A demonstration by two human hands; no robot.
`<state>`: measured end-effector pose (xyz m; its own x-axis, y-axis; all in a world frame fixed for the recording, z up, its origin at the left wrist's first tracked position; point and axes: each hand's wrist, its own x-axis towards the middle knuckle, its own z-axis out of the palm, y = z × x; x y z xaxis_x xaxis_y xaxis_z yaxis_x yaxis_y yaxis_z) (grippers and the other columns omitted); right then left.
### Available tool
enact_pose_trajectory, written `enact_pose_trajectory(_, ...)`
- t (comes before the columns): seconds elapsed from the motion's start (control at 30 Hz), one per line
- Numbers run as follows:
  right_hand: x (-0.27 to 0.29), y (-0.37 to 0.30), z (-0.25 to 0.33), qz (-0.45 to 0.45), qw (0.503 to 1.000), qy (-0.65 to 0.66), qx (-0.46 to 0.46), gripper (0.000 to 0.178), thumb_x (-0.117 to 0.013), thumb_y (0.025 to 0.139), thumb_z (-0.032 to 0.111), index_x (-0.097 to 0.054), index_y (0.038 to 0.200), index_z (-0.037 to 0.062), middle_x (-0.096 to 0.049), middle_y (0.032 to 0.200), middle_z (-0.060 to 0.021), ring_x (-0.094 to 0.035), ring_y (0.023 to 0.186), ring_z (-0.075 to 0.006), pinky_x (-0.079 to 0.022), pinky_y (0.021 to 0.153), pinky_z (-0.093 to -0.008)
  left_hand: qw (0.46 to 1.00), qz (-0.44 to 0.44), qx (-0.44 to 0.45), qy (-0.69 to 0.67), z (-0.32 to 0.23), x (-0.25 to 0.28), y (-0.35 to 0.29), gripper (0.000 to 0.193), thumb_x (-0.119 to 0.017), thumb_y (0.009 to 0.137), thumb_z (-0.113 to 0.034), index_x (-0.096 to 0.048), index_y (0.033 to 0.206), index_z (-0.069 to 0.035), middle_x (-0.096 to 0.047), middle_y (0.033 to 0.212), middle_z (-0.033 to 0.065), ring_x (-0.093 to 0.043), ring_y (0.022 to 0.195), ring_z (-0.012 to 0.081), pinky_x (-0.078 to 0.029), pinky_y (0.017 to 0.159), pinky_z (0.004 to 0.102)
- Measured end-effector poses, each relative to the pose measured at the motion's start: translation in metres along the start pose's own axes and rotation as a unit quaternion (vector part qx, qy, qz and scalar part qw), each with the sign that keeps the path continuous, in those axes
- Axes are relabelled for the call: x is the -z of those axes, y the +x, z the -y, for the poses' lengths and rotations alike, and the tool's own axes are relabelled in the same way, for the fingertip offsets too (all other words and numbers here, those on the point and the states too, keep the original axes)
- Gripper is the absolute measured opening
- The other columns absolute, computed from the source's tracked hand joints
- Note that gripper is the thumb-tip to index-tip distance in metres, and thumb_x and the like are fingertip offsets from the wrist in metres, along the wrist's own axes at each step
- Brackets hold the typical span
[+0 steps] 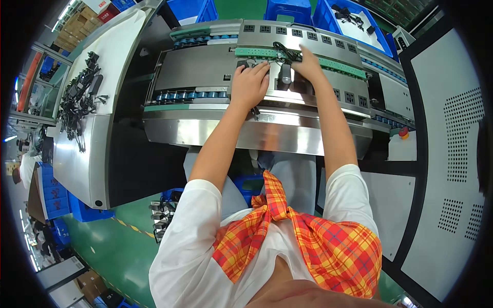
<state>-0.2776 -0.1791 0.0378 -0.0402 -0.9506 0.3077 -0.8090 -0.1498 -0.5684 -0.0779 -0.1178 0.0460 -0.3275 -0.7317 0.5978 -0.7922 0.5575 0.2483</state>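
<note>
My left hand [250, 84] rests over the metal fixture plate, fingers bent over a small black power adapter [242, 64]; most of it is hidden by the hand. A black plug end [254, 111] shows just below that wrist. To the right, my right hand [308, 64] is closed at the side of a coiled black cable [287, 52]. Below the coil, between the two hands, a black power adapter [285, 75] stands on the plate. A green strip [257, 52] of terminals runs behind both hands.
A row of sockets [296, 33] lines the machine's far side. Tangled adapters and cables [77, 97] lie on the left metal bench [123, 46]. Blue bins [354, 23] stand beyond the machine. A red stop button [404, 132] and a white perforated panel [452, 143] are at right.
</note>
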Motion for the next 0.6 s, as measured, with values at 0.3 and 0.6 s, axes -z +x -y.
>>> enact_pose_trajectory(0.3, 0.065, 0.031, 0.025, 0.088, 0.992, -0.081, -0.029, 0.04, -0.065, 0.07, 0.02, -0.058, 0.109, 0.0126, -0.063, 0.098, -0.0128, -0.061, 0.09, -0.0314, -0.049, 0.079, -0.0404, 1.0, -0.01, 0.01, -0.001, -0.001, 0.002, -0.005, 0.029, -0.052, 0.083, -0.022, -0.06, 0.109, -0.012, -0.059, 0.117, 0.0006, -0.059, 0.091, 0.0202, -0.037, 0.093, 0.0419)
enact_pose_trajectory(0.6, 0.029, 0.021, 0.023, 0.123, 0.977, -0.173, -0.022, 0.033, -0.061, 0.073, 0.014, -0.052, 0.102, 0.0009, -0.062, 0.092, -0.0232, -0.059, 0.09, -0.0405, -0.046, 0.078, -0.0474, 0.998, -0.052, 0.001, -0.032, 0.002, -0.005, 0.002, 0.03, -0.053, 0.081, -0.022, -0.06, 0.108, -0.011, -0.06, 0.115, 0.0017, -0.058, 0.094, 0.0213, -0.036, 0.094, 0.0427)
